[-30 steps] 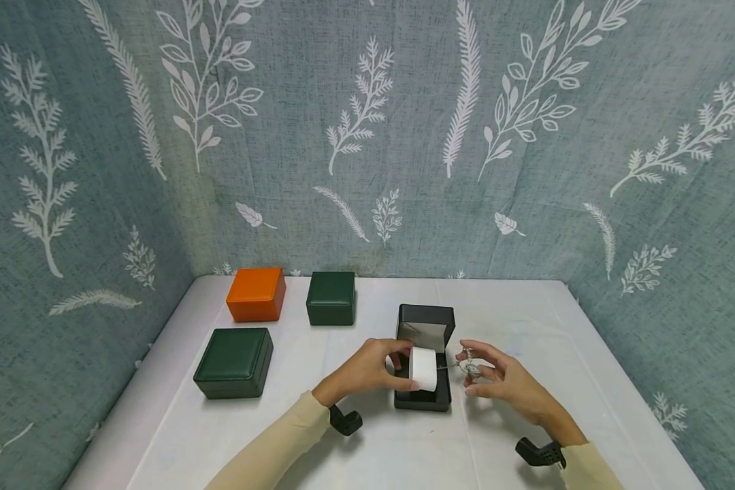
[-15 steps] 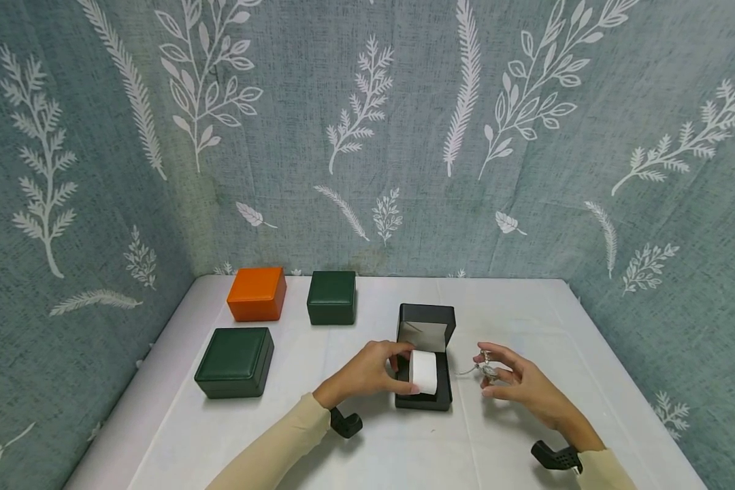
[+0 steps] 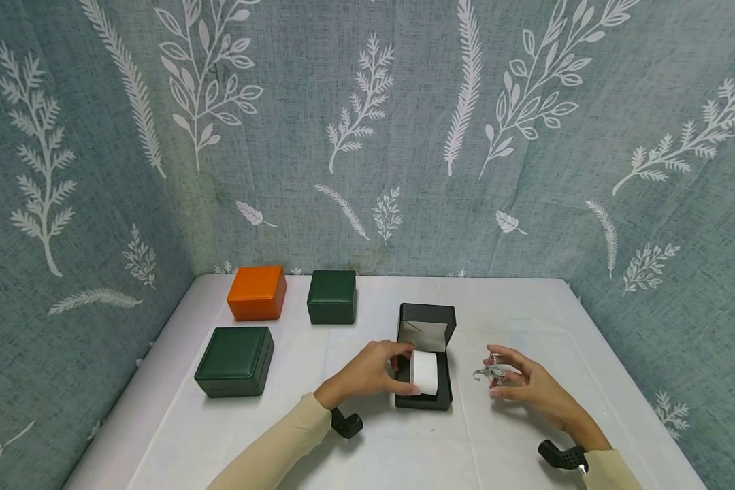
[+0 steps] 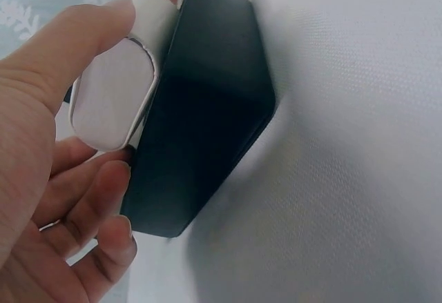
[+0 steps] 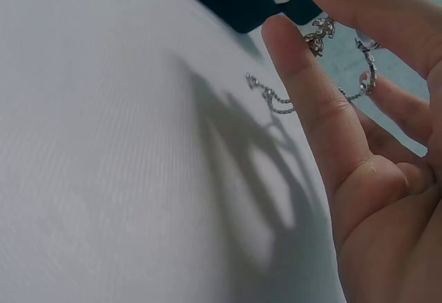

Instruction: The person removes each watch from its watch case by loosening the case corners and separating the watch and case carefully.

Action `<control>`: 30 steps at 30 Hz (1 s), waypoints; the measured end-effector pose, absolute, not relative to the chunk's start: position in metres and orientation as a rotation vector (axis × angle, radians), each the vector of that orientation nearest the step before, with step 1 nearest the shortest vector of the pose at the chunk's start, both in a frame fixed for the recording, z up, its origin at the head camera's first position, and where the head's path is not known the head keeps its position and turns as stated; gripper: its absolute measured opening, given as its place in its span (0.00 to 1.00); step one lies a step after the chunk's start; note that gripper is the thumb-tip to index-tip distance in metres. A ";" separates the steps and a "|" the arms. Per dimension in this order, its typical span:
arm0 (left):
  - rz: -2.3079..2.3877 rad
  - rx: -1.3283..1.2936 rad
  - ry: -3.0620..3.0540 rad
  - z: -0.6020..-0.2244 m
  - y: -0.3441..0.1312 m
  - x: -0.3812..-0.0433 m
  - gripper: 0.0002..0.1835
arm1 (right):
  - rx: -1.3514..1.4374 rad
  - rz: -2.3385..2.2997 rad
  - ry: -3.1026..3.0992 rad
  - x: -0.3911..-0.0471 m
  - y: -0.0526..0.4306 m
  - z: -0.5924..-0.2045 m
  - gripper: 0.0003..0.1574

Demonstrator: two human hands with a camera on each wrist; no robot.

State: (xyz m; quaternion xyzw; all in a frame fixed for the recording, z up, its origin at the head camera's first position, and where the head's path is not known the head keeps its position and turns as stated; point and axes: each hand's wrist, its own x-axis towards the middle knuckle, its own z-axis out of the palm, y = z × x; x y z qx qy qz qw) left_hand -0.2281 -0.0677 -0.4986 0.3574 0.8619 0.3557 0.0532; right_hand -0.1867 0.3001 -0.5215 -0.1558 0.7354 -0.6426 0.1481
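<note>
In the head view, an upright black jewellery box [image 3: 425,403] stands with its lid raised. A white cushion [image 3: 425,373] sits in it, and my left hand [image 3: 370,371] grips this cushion from the left, thumb at the near end and fingers at the far end. The left wrist view shows my thumb on the cushion's rounded top [image 4: 114,96]. To the right of the box, my right hand [image 3: 529,381] holds a silver bracelet [image 3: 495,373] above the table. In the right wrist view its chain and sparkling stones hang between my fingers, partly hidden by them.
A large green box [image 3: 234,362] lies shut at the left. Behind it stand an orange box [image 3: 256,294] and a smaller green box [image 3: 332,297], both shut. The white table [image 3: 318,435] meets a patterned blue-green cloth [image 3: 367,136] at the back and sides.
My right hand has moved to the right, away from the black box, taking the bracelet with it. The bracelet's loose end now hangs apart from the cushion. My left hand has hardly moved.
</note>
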 end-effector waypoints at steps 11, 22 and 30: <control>1.028 1.105 2.662 -0.500 -0.069 -0.225 0.42 | -0.384 -1.818 2.125 -0.189 0.303 -0.525 0.55; 1.075 1.073 2.667 -0.502 -0.067 -0.226 0.41 | -0.351 -1.788 2.147 -0.193 0.306 -0.529 0.55; 1.063 1.072 2.676 -0.502 -0.068 -0.224 0.41 | -0.322 -1.750 2.156 -0.200 0.307 -0.526 0.55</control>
